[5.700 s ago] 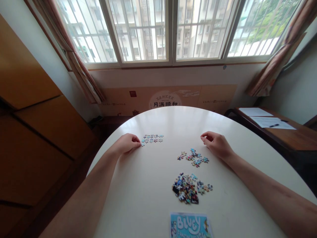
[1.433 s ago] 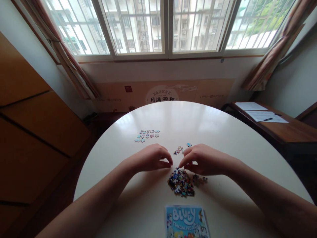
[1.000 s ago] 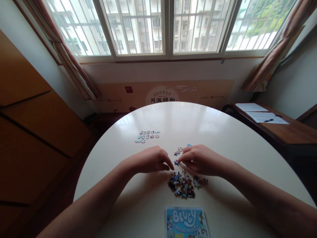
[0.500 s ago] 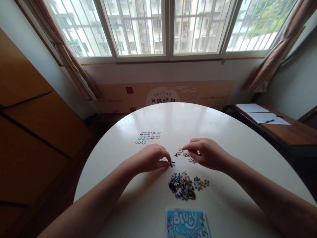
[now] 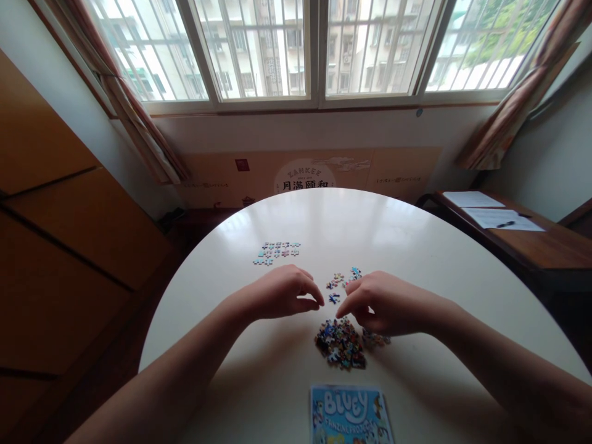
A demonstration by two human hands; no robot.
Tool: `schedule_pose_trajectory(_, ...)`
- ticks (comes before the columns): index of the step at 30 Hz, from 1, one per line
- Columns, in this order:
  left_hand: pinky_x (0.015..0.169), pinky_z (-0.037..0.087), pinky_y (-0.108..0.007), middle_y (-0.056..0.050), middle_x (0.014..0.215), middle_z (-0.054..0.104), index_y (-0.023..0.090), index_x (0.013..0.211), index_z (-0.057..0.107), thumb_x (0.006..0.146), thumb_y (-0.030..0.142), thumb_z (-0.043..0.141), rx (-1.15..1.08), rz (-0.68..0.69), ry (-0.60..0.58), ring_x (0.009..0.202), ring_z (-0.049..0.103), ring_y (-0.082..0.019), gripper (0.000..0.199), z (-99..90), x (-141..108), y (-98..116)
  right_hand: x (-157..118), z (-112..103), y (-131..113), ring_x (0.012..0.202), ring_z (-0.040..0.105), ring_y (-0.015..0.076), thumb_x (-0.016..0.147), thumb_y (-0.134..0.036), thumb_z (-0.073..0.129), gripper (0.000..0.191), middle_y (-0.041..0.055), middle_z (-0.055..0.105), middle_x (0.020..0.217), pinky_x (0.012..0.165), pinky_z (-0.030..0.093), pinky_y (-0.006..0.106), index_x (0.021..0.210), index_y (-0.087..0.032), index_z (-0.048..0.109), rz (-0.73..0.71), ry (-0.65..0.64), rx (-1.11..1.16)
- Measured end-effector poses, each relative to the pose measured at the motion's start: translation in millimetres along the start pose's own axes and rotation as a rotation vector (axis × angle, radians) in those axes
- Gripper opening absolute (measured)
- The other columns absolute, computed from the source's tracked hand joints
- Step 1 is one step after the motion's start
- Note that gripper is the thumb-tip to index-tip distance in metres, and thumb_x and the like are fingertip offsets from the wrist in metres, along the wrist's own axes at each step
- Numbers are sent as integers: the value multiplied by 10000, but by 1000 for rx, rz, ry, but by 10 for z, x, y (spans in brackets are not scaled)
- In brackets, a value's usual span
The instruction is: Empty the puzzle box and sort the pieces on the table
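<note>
My left hand [image 5: 298, 291] hovers over the table, thumb and index finger apart with nothing between them. Just right of its fingertips lies a dark blue jigsaw piece [image 5: 333, 298]. My right hand [image 5: 377, 302] is at the top edge of a heap of jigsaw pieces [image 5: 340, 345], its index fingertip pointing down at the heap; whether it touches a piece I cannot make out. A smaller cluster of pieces [image 5: 377, 339] is partly covered by this hand. Behind the hands lie several colourful loose pieces [image 5: 336, 280] and a light blue piece [image 5: 356, 272].
Several jigsaw pieces stand in rows [image 5: 277, 253] at the far left of the round white table [image 5: 208, 370]. A blue "Bluey" picture sheet [image 5: 349, 414] lies at the near edge. A wooden side table [image 5: 555, 246] with papers [image 5: 502, 219] is on the right.
The dark blue piece has left my left fingertips and lies slightly farther right. My right hand has come down from the loose pieces to the heap, uncovering the light blue piece.
</note>
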State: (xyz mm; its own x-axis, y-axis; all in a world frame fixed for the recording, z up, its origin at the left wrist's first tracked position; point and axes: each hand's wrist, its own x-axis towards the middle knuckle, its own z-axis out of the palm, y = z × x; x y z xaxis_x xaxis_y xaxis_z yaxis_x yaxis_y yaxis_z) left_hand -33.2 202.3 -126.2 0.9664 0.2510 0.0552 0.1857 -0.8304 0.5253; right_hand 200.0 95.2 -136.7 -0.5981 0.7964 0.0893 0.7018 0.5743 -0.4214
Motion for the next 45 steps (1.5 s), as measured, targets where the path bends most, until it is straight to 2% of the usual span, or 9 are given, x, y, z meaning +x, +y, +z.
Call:
schedule_pose_trajectory(5,632,470,-220,0,788,735,265,954,800,833,158,722,-148,31,-123,649,625,-109,179,-14,0,83,27,14,-23,652,518,69,720,-50,515,519,-20,681,798,626,328,212,1045,-369,764,-13,-53,-19)
schedule_pose_trajectory(11,616,445,-204,12,810,748,274,967,802,815,153,746,-143,33,-200,641,619,-96,202,54,8,63,40,2,-34,612,444,63,743,-83,533,478,-20,631,739,611,276,213,1052,-371,758,-13,-62,-67)
schedule_pose_trajectory(19,657,449,-219,7,812,750,272,941,802,845,190,716,-79,-12,-131,659,621,-106,153,-16,-8,-16,19,41,-30,634,447,66,750,-100,556,408,-22,631,756,613,279,218,1001,-349,759,-39,-67,-60)
schedule_pose_trajectory(23,607,410,-228,5,751,692,243,932,792,829,207,725,19,-75,-93,615,552,-106,128,-69,-22,-23,24,63,-3,655,488,66,778,-112,541,379,-25,660,786,619,298,221,996,-334,758,-32,-42,-72)
schedule_pose_trajectory(28,572,374,-232,17,690,600,248,1010,776,809,267,756,67,-41,-84,600,512,-111,203,-52,-27,-8,48,117,35,647,516,62,768,-108,534,391,-26,687,823,619,315,222,1021,-309,754,-18,38,-112)
schedule_pose_trajectory(32,584,379,-227,21,734,640,275,1004,776,806,193,740,59,-3,-126,605,515,-104,218,-7,-16,8,62,134,52,623,517,61,790,-111,499,363,-21,680,794,592,310,220,991,-276,752,-48,111,-127)
schedule_pose_trajectory(39,614,407,-237,8,795,688,266,970,767,804,196,753,119,13,-89,638,561,-118,180,33,-9,24,46,99,94,617,528,55,853,-117,441,351,-23,674,780,603,351,210,969,-255,742,-76,229,-139)
schedule_pose_trajectory(42,668,428,-246,0,873,716,259,982,756,836,233,733,143,-14,-41,696,596,-128,150,-62,-58,-33,29,90,137,649,554,55,868,-130,462,325,-18,676,790,623,377,203,976,-254,743,-66,256,-128)
schedule_pose_trajectory(45,694,429,-256,-8,881,718,250,984,759,862,270,700,225,-143,112,736,609,-147,137,-273,-180,-192,15,86,198,684,583,55,868,-128,472,320,-18,681,814,635,395,194,977,-253,745,-38,283,-117)
